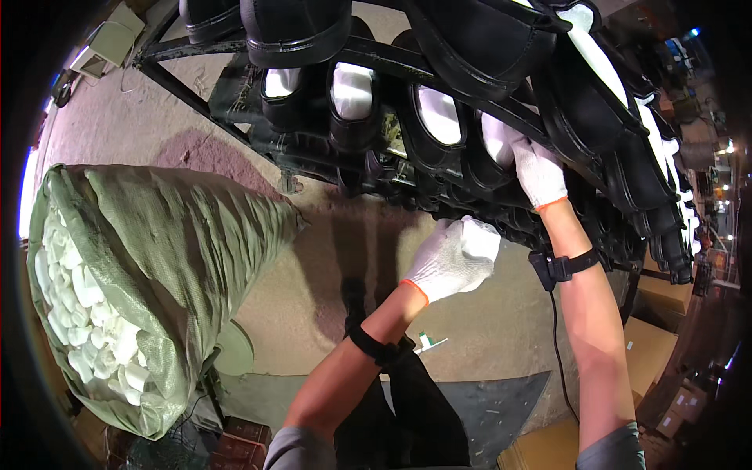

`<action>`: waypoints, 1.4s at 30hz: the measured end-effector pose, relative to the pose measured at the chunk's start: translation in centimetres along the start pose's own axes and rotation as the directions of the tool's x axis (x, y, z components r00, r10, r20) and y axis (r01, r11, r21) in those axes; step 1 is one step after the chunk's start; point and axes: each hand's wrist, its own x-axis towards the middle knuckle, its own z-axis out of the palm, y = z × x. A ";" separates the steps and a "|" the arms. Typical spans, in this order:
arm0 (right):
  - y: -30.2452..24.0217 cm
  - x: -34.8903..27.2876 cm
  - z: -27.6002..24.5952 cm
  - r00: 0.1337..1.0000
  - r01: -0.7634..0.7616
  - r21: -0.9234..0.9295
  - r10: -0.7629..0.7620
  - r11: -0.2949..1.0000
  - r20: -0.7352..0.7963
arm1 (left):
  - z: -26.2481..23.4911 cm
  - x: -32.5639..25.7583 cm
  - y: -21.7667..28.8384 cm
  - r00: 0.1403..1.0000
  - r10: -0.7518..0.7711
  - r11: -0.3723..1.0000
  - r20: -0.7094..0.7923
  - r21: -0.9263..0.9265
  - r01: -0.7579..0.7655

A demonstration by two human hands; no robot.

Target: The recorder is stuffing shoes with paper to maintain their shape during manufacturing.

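Note:
Both my hands wear white knit gloves with orange cuffs. My left hand is closed around a white foam piece, held below a rack of black boots. My right hand reaches up into the opening of one black boot, pressing a white insert inside it. Neighbouring boots on the metal rack hold white inserts in their openings. Black bands with a cable sit on both my wrists.
A large green woven sack full of white foam pieces stands open at my left. Cardboard boxes lie at lower right, more boxes at bottom centre. The concrete floor lies below the rack.

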 end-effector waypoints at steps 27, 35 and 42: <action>-9.9 -12.5 -8.5 0.957 -0.168 0.346 0.068 0.923 0.281 | -3.0 -1.3 12.1 0.932 -0.284 0.946 -0.226 0.093 0.311; -0.7 -11.0 -10.5 0.690 -0.255 0.838 0.698 0.483 -0.192 | 3.0 1.4 14.2 0.937 -0.123 0.952 -0.328 0.226 0.204; 2.8 -3.7 -5.6 0.981 -0.148 -0.157 0.125 0.976 -0.147 | 7.1 -1.4 13.4 0.934 -0.211 0.944 -0.289 0.187 0.271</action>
